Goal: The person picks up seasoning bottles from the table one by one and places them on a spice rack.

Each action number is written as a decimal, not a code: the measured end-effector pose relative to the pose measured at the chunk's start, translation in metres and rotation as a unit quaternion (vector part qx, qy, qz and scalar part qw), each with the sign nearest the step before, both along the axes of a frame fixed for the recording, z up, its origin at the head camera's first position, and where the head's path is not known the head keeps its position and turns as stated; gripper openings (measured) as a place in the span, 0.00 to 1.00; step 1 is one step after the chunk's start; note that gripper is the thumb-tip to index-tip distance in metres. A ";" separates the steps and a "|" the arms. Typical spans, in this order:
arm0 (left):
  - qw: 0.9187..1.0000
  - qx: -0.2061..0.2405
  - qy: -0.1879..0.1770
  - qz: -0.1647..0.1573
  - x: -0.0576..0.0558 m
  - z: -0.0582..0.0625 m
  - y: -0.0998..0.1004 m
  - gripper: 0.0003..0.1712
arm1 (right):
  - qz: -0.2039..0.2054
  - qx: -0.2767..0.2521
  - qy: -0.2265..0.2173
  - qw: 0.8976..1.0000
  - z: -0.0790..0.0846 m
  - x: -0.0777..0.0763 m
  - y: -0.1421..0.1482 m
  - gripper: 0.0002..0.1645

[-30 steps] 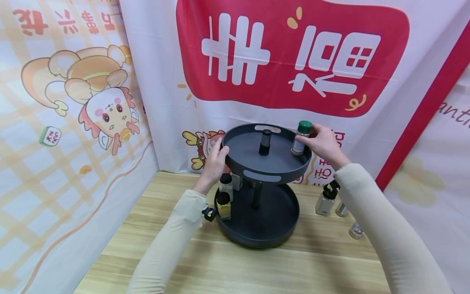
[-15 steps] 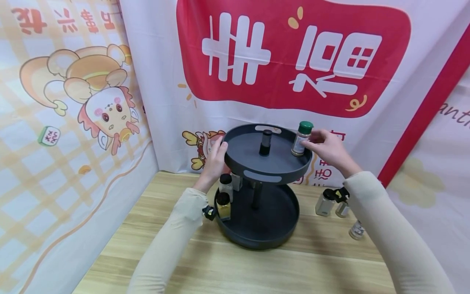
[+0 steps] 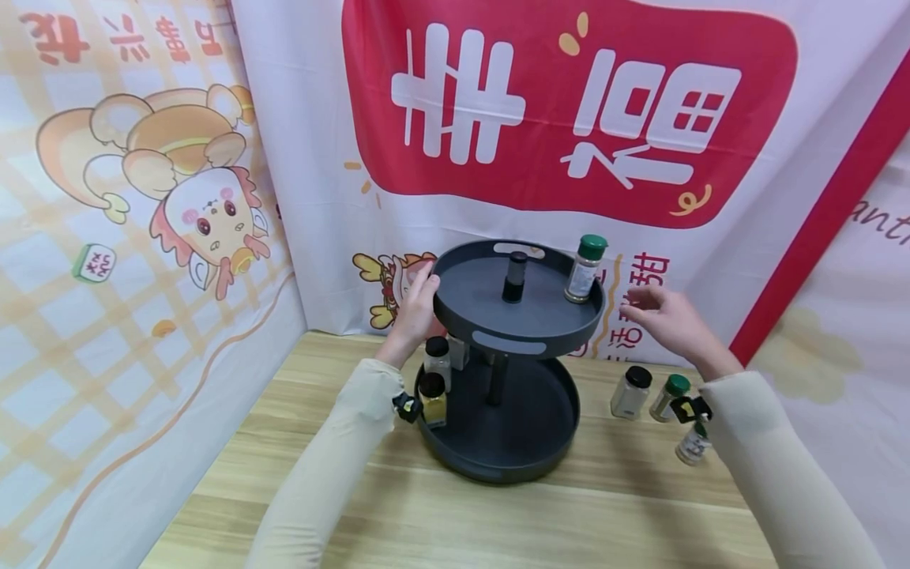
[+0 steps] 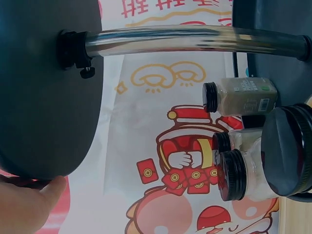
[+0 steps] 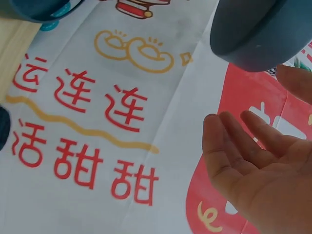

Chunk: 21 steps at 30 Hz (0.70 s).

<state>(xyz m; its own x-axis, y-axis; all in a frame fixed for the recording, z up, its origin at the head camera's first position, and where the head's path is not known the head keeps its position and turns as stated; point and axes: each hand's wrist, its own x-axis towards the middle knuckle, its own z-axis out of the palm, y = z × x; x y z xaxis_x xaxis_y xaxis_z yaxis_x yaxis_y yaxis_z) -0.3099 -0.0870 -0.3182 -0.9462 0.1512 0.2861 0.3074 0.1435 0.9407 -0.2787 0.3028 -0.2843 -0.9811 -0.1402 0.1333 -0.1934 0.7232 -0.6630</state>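
A dark grey two-tier round rack stands on the table, its upper tray (image 3: 472, 296) above a lower tray (image 3: 519, 442) on a central post. My left hand (image 3: 415, 316) grips the upper tray's left rim; in the left wrist view its thumb (image 4: 54, 191) lies at the edge and the other fingers are mostly hidden. A green-capped spice jar (image 3: 584, 270) stands upright at the upper tray's right side. To the right of that tray, my right hand (image 3: 671, 320) hangs in the air, fingers loosely bent, holding nothing.
Black-capped spice jars, including a yellow-filled one (image 3: 432, 401), stand at the lower tray's left. On the table at right are a black-capped jar (image 3: 630, 393) and two green-capped jars, one (image 3: 670, 397) behind the other (image 3: 693, 444). A printed cloth (image 3: 320, 158) hangs behind.
My right hand has let go of the green-capped spice jar on the upper tray and moved away to the right and down. My left hand has stayed at the rim.
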 end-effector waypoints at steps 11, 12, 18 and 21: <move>1.000 0.009 0.001 0.003 0.006 -0.002 0.002 0.32 | -0.009 0.015 -0.022 1.000 -0.026 0.015 0.023 0.43; 1.000 0.010 0.000 0.004 0.007 -0.002 0.002 0.32 | -0.012 0.018 -0.023 0.999 -0.028 0.016 0.025 0.43; 1.000 0.021 0.005 0.008 0.012 -0.001 0.005 0.32 | -0.017 0.031 -0.019 0.999 -0.045 0.022 0.036 0.40; 1.000 0.015 0.014 0.016 0.013 -0.002 0.007 0.32 | -0.015 0.031 -0.017 0.999 -0.052 0.025 0.039 0.38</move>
<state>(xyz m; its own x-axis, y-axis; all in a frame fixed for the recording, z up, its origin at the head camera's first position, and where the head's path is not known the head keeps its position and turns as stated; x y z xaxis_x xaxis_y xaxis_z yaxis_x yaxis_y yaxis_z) -0.2970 -0.0799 -0.3202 -0.9422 0.1131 0.3155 0.3285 0.1261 0.9360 -0.2533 0.3422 -0.3364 -0.9887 -0.1182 0.0925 -0.1501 0.7680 -0.6226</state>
